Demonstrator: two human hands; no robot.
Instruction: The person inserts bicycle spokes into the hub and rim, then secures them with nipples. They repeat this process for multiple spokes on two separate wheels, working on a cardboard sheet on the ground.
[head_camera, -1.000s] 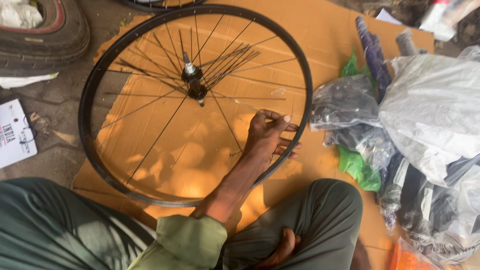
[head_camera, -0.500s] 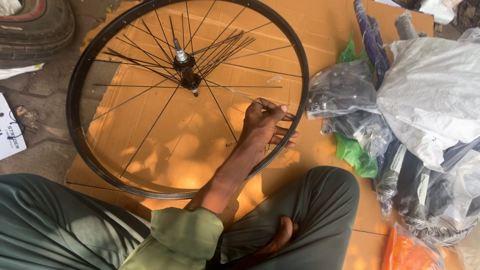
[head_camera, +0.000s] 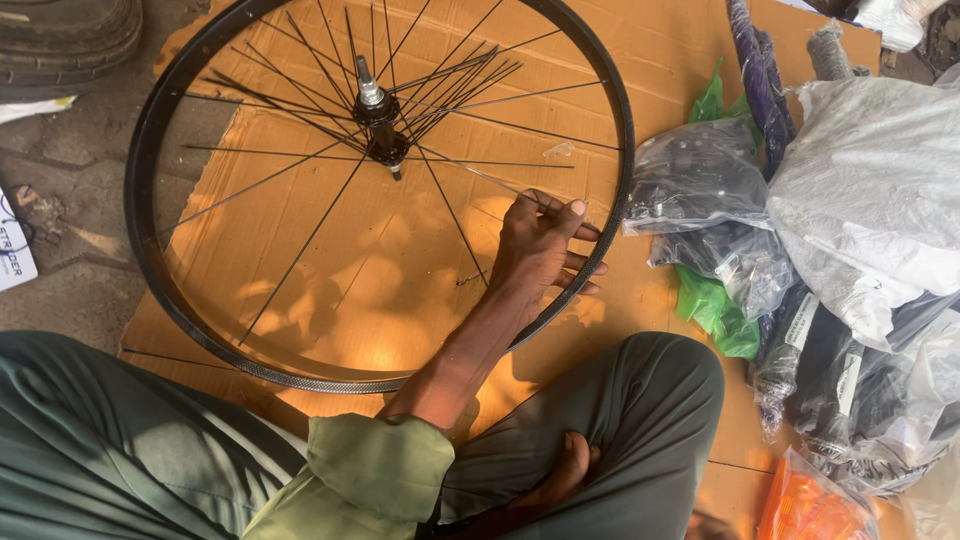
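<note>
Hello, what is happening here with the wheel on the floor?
A person sits cross-legged on the ground with a black bicycle wheel rim lying flat on a sheet of cardboard. One hand reaches inside the rim near its right edge, and its fingertips pinch a thin spoke that runs from the hub. Which hand it is cannot be told for sure; the other hand is not in view. Plastic bags of parts lie beside the wheel.

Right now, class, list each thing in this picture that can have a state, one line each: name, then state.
Wheel rim: lying flat on the cardboard, no tyre fitted.
Spokes: only partly laced; several bunch loose at the hub.
Hub: axle pointing up.
Hand: pinching one spoke by the rim.
Cardboard: spread flat.
Plastic bags: filled, heaped beside the wheel.
</note>
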